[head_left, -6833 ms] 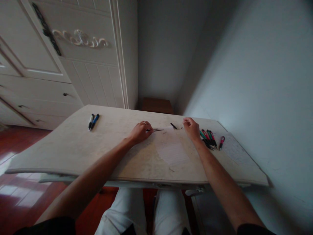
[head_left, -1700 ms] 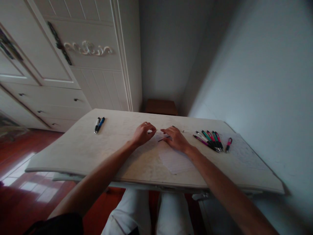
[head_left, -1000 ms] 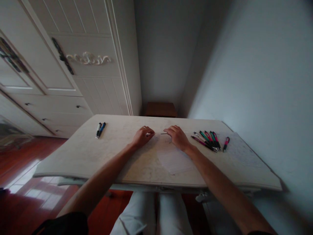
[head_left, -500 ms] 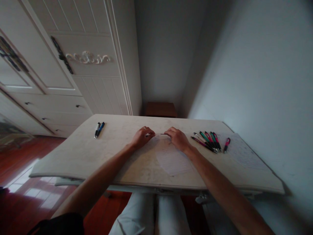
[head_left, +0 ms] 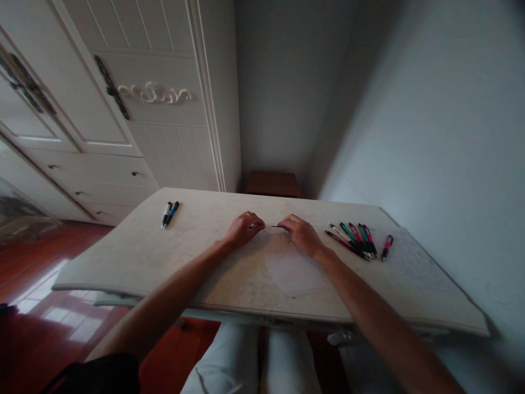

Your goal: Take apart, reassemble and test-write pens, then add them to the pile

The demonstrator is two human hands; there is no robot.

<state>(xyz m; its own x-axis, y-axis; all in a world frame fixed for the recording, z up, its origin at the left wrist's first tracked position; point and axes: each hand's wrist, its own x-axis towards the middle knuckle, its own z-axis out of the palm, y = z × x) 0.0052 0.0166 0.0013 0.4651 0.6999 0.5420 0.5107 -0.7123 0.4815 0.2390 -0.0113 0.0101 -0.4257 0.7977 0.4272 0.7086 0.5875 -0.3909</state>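
Above the table, a thin pale stick with a dark stretch, which looks like a pen refill (head_left: 274, 226), spans the gap between my hands. My left hand (head_left: 243, 230) pinches its left end, and a small dark tip shows beside those fingers. At the other end, by the dark stretch, the fingertips of my right hand (head_left: 302, 235) are pressed together on it. Lined paper (head_left: 293, 273) lies below, partly under my right hand and forearm. What sits inside either pinch is mostly hidden.
Several pens (head_left: 356, 238) are fanned out right of my right hand. A pink pen (head_left: 386, 248) lies apart, next to another written sheet (head_left: 422, 262). A white pen (head_left: 166, 215) and a blue pen (head_left: 173, 213) rest at the table's (head_left: 123, 257) far left. A wall (head_left: 459, 137) borders the right side.
The view has shifted slightly, so most things appear a little further right. Both hands keep their pinch on the refill, with hardly any movement over the table.
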